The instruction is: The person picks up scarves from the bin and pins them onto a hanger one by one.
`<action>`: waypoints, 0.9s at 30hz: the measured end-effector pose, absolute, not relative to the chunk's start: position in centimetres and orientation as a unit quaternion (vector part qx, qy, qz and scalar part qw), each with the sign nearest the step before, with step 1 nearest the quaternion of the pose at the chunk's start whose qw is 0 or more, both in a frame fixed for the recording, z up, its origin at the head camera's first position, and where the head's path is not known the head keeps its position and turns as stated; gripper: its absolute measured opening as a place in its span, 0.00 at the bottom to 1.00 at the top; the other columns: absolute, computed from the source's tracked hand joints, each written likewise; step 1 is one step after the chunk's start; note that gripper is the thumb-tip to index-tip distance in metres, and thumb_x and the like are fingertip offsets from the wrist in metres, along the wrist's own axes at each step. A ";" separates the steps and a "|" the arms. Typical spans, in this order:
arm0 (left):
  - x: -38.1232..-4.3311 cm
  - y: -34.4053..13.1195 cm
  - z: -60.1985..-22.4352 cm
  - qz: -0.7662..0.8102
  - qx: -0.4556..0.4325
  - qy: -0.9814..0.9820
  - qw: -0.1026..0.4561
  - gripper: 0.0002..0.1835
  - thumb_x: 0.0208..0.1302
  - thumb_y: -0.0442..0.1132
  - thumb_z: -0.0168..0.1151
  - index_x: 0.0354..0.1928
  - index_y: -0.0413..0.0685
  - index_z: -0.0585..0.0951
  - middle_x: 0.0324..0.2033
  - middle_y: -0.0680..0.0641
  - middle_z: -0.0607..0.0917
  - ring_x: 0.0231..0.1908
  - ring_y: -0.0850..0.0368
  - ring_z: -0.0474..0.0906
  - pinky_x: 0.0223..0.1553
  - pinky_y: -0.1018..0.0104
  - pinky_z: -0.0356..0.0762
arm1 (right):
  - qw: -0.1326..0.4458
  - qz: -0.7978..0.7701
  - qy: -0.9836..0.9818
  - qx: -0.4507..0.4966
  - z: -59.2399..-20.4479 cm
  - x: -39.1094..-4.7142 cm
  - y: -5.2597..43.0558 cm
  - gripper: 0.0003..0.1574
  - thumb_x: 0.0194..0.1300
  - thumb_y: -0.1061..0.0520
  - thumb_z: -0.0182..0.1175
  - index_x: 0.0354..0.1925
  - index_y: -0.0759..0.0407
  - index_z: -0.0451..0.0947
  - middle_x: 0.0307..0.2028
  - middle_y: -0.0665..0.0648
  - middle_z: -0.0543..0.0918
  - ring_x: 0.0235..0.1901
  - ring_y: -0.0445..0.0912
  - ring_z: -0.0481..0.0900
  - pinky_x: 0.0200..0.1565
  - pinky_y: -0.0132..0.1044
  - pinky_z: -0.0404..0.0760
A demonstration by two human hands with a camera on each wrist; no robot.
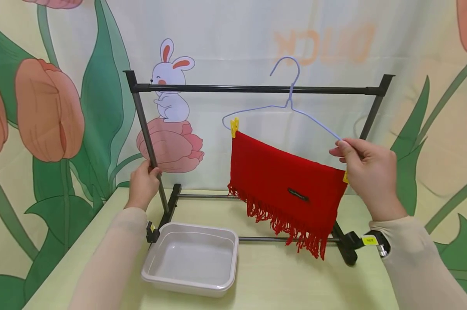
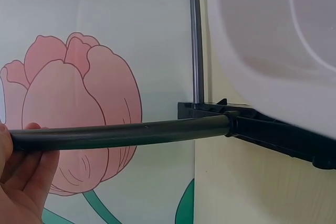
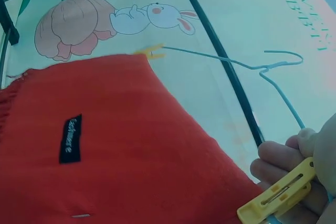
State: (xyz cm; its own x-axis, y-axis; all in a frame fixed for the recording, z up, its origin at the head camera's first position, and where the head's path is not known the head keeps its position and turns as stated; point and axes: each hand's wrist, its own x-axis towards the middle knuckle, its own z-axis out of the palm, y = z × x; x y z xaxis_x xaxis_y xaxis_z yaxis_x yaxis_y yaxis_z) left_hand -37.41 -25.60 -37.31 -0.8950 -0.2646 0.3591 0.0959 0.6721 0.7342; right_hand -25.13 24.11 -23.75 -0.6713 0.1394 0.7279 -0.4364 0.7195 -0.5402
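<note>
My right hand (image 1: 371, 172) pinches the lower right arm of a thin lilac wire hanger (image 1: 312, 117). From the hanger hangs a folded red fringed scarf (image 1: 284, 172) with a small black label, tilted lower on the right. One yellow clothespin (image 1: 235, 128) clips its left corner; a second yellow clothespin (image 3: 278, 192) clips the right corner, beside my fingers in the right wrist view. The hanger's hook rises above the top bar of a black rack (image 1: 218, 88); whether it touches the bar I cannot tell. My left hand (image 1: 143, 185) grips the rack's left upright post.
A pale rectangular basin (image 1: 191, 287) stands on the light table (image 1: 280, 280) by the rack's left foot. Lower rails (image 1: 280, 239) join the rack's feet. A printed curtain (image 1: 233, 26) with tulips and a rabbit hangs behind.
</note>
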 end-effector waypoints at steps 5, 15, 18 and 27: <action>-37.3 -25.7 -37.6 -0.401 0.050 -0.887 0.224 0.13 0.87 0.38 0.50 0.60 0.38 0.78 0.55 0.34 0.88 0.58 0.33 0.84 0.65 0.34 0.80 | 0.389 0.381 -0.834 0.090 -23.9 -27.0 22.0 0.18 0.82 0.53 0.62 0.56 0.61 0.90 0.42 0.65 0.94 0.34 0.33 0.86 0.35 0.14 0.75; -37.7 -25.6 -37.4 -0.403 0.049 -0.885 0.229 0.13 0.87 0.38 0.50 0.60 0.38 0.78 0.56 0.34 0.89 0.58 0.33 0.84 0.65 0.35 0.80 | 0.362 0.399 -0.840 0.070 -25.1 -29.1 18.1 0.19 0.83 0.52 0.59 0.57 0.62 0.89 0.42 0.65 0.94 0.37 0.56 0.87 0.24 0.26 0.72; -37.7 -25.6 -37.4 -0.401 0.049 -0.884 0.234 0.13 0.87 0.38 0.50 0.59 0.38 0.78 0.55 0.34 0.89 0.58 0.33 0.85 0.64 0.36 0.81 | 0.357 0.393 -0.845 0.062 -25.8 -29.7 17.5 0.18 0.83 0.54 0.59 0.55 0.64 0.90 0.41 0.65 0.94 0.35 0.56 0.85 0.25 0.29 0.72; -37.5 -25.6 -37.4 -0.397 0.046 -0.885 0.239 0.14 0.86 0.38 0.51 0.61 0.37 0.79 0.55 0.33 0.89 0.57 0.33 0.85 0.63 0.35 0.81 | 0.300 0.390 -0.869 0.057 -28.1 -29.9 17.1 0.18 0.83 0.56 0.59 0.56 0.65 0.89 0.41 0.65 0.94 0.36 0.56 0.87 0.27 0.31 0.76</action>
State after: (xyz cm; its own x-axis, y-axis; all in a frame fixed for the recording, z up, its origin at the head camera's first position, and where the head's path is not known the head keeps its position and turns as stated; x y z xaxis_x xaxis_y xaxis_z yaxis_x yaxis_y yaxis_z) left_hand -37.51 -25.57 -37.37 -0.8813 -0.2720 0.3865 0.1077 0.6807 0.7246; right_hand -29.86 17.06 -28.15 -0.8136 0.1352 0.5655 -0.3329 0.6891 -0.6437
